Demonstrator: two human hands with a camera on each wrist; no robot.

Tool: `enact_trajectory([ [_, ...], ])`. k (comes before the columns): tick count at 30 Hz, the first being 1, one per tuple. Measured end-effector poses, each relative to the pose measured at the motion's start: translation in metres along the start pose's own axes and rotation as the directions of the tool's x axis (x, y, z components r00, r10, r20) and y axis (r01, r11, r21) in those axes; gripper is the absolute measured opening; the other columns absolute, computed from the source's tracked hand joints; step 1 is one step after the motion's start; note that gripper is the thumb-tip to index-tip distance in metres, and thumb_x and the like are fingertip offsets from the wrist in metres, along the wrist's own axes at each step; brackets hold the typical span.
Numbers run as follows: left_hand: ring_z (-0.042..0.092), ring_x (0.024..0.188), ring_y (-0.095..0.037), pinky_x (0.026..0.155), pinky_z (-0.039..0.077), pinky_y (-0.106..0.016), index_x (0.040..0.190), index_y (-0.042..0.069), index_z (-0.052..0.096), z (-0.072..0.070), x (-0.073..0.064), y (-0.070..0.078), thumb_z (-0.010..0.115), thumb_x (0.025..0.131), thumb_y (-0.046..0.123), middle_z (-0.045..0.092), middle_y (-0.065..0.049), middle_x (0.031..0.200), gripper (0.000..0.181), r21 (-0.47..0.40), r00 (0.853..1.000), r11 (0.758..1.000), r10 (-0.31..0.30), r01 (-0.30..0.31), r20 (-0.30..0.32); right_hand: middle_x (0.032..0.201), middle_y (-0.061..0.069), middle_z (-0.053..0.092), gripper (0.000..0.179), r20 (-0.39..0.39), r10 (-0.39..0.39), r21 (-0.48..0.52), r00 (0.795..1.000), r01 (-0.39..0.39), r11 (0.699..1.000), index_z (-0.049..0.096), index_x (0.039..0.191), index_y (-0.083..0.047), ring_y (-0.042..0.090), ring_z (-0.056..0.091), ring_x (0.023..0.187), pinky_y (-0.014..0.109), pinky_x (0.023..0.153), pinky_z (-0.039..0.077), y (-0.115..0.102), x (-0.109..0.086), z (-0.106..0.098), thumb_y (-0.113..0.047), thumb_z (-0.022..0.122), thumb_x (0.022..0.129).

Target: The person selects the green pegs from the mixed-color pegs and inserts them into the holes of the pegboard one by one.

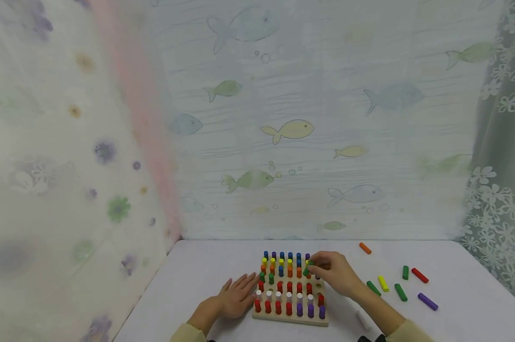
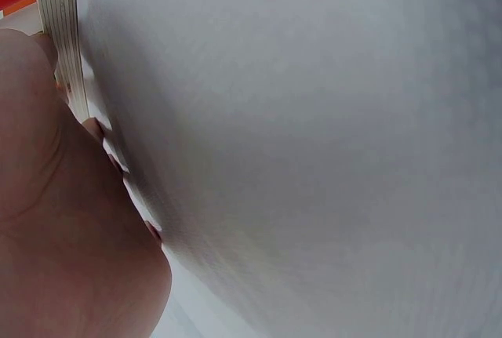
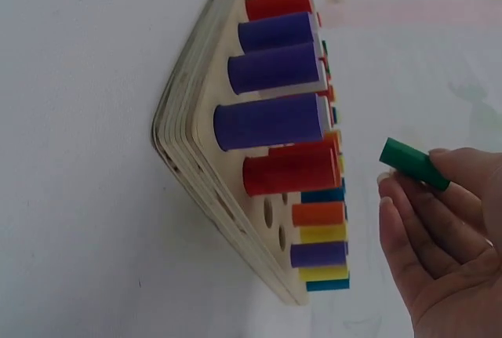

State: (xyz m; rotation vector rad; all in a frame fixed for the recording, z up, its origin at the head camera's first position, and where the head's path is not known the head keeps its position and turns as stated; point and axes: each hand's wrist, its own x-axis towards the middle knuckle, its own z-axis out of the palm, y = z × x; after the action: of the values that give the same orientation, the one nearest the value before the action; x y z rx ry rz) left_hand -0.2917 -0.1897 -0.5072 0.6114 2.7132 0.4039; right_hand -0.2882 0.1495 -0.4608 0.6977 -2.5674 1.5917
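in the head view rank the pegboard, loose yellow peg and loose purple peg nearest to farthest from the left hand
1. Pegboard: just right of the left hand
2. Loose yellow peg: right of the pegboard
3. Loose purple peg: farther right

On my faraway white table point(image 1: 466, 275) lay a wooden board point(image 1: 289, 321) and, to its right, three green pegs point(image 1: 400, 292), an orange peg point(image 1: 365, 248), a yellow peg point(image 1: 383, 283), a red peg point(image 1: 420, 275), a purple peg point(image 1: 427, 301) and a white peg point(image 1: 363, 319).
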Motion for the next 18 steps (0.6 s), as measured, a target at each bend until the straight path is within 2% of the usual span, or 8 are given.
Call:
enact_trajectory([
  [6, 0.016, 0.157, -0.028, 0.121, 0.006, -0.067, 0.164, 0.03, 0.025, 0.007, 0.006, -0.009, 0.031, 0.105, 0.064, 0.023, 0.004, 0.17, 0.069, -0.009, 1.0, 1.0, 0.012, -0.012, -0.022, 0.095, 0.007, 0.075, 0.022, 0.019, 0.015, 0.015, 1.0, -0.015, 1.0, 0.071, 0.11, 0.002, 0.031, 0.073, 0.087, 0.022, 0.073, 0.057, -0.001, 0.003, 0.009, -0.017, 0.07, 0.099],
  [12, 0.017, 0.157, -0.027, 0.122, 0.006, -0.066, 0.164, 0.03, 0.026, 0.008, 0.007, -0.01, 0.034, 0.105, 0.063, 0.024, 0.005, 0.17, 0.068, -0.014, 1.0, 1.0, 0.005, -0.005, -0.027, 0.097, 0.014, 0.076, 0.02, 0.018, -0.019, 0.028, 1.0, 0.019, 0.999, 0.07, 0.107, 0.004, 0.031, 0.073, 0.085, 0.021, 0.071, 0.058, -0.003, 0.006, 0.019, -0.015, 0.07, 0.099],
  [18, 0.018, 0.157, -0.027, 0.122, 0.006, -0.065, 0.163, 0.031, 0.027, 0.009, 0.006, -0.009, 0.036, 0.105, 0.061, 0.025, 0.005, 0.169, 0.066, -0.016, 0.999, 1.0, 0.001, -0.001, -0.033, 0.093, 0.007, 0.076, 0.016, 0.005, -0.029, -0.007, 1.0, 0.029, 1.0, 0.071, 0.104, 0.001, 0.026, 0.073, 0.085, 0.019, 0.072, 0.057, -0.002, 0.009, 0.029, -0.014, 0.07, 0.098],
])
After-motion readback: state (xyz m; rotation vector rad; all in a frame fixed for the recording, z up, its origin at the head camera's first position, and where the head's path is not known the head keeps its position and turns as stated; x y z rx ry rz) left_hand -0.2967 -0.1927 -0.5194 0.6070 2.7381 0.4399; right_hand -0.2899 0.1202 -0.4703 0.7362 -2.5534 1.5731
